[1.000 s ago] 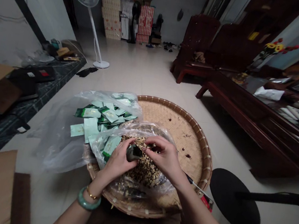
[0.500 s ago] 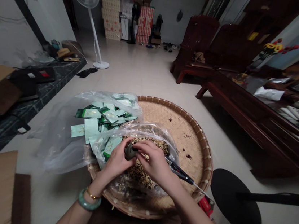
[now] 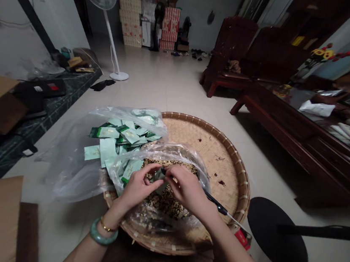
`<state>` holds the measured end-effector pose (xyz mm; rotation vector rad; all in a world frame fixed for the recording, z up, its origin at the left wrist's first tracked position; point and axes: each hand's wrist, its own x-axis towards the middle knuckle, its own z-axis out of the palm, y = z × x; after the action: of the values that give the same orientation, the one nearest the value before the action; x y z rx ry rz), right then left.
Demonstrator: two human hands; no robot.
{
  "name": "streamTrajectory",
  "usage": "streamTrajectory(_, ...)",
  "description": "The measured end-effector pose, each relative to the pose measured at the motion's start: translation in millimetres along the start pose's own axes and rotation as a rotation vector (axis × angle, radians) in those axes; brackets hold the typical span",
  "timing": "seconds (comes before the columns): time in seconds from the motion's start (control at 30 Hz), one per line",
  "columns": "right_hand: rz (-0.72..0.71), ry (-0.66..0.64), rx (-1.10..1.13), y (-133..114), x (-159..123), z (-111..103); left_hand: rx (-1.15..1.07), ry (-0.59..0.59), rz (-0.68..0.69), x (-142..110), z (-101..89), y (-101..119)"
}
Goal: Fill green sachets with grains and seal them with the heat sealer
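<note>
Left hand [image 3: 137, 188] and right hand [image 3: 188, 188] pinching a green sachet [image 3: 159, 179], fingers [image 3: 171, 174] closed tight! Its long axis stands roughly upright above the dried tea [image 3: 165, 206].

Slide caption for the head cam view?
Left hand and right hand pinch a small green sachet over dried loose mix on a round woven bamboo tray.

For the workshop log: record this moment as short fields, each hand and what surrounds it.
Left hand: pinches a small green packet
Left wrist: jade bangle
Right hand: also on the small green packet
Beside right hand: black-handled tool
Below hands: dried granules in a clear plastic bag
Left of hands: green-and-white sachets
Base: round woven bamboo tray
</note>
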<state>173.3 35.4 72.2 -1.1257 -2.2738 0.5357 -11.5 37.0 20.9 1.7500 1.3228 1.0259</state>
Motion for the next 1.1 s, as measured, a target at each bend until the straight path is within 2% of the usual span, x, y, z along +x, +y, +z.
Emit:
streamTrajectory(0.13,0.016,0.071,0.114,2.1,-5.7,0.7,0.049,0.007,0.008,3.4,4.4,-1.1)
streamTrajectory(0.23,0.040,0.098,0.108,1.2,-7.3,4.0,-0.009,-0.035,-0.037,3.2,11.5,-3.3)
streamTrajectory(0.37,0.061,0.138,0.090,-0.6,-4.7,10.5,-0.003,-0.047,0.000,0.8,18.1,-4.5)
streamTrajectory(0.57,0.124,0.245,0.291,2.1,-1.5,14.5,0.026,-0.095,-0.027,-3.3,20.7,-5.9)
streamTrajectory(0.67,0.191,0.386,0.397,8.9,0.1,5.9,0.025,-0.095,-0.050,-5.3,20.9,-7.8)
streamTrajectory(0.73,0.210,0.459,0.380,14.7,1.4,-2.4,0.011,-0.061,-0.049,-6.4,20.2,-8.7)
streamTrajectory(0.8,0.173,0.435,0.294,18.5,1.7,-9.8,-0.032,-0.028,-0.038,-7.1,19.1,-9.3)
streamTrajectory(0.9,0.040,0.317,0.149,16.3,-0.5,-13.8,-0.085,-0.001,-0.013,-7.3,17.5,-9.6)
streamTrajectory(1.0,-0.086,0.185,0.018,8.3,-3.7,-8.4,-0.065,0.009,0.014,-8.3,16.5,-9.3)
streamTrajectory(1.1,-0.106,0.050,-0.100,3.1,-4.1,0.4,-0.036,0.014,0.070,-11.9,13.0,-7.9)
